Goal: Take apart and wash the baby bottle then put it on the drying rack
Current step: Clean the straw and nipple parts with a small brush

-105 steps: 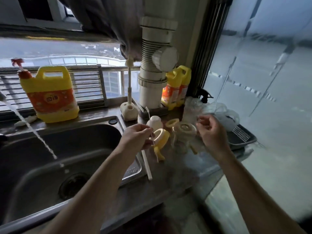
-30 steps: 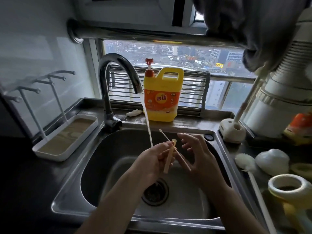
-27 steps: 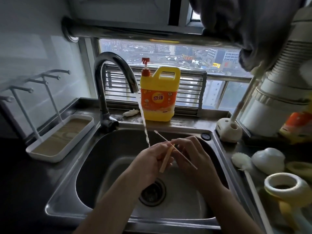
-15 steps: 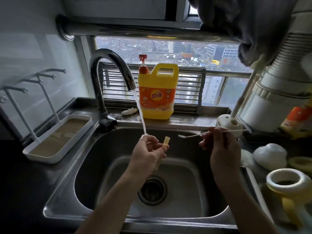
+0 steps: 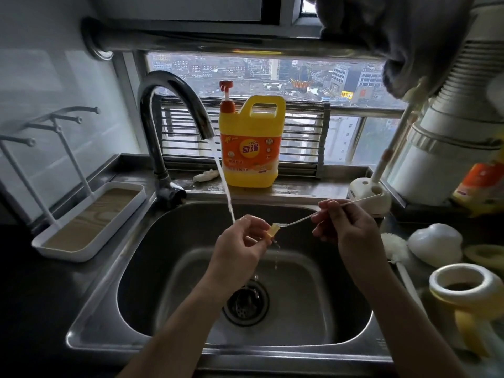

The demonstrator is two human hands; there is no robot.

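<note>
Left hand (image 5: 240,249) pinches short yellow straw (image 5: 272,231) over sink (image 5: 163,241), tap (image 5: 174,85) running, stream (image 5: 222,175) lands on that hand, water drips off the straw. Right hand (image 5: 343,227) pinches thin brush (image 5: 300,220), bristle tip at the straw's open end. Drying rack (image 5: 60,253) on bench (image 5: 41,296) far left, detergent jug (image 5: 251,148) on sill (image 5: 300,186) behind tap. Right of sink: bottle brush (image 5: 395,249), white dome cap (image 5: 435,245), cream handled collar (image 5: 463,287)
</note>
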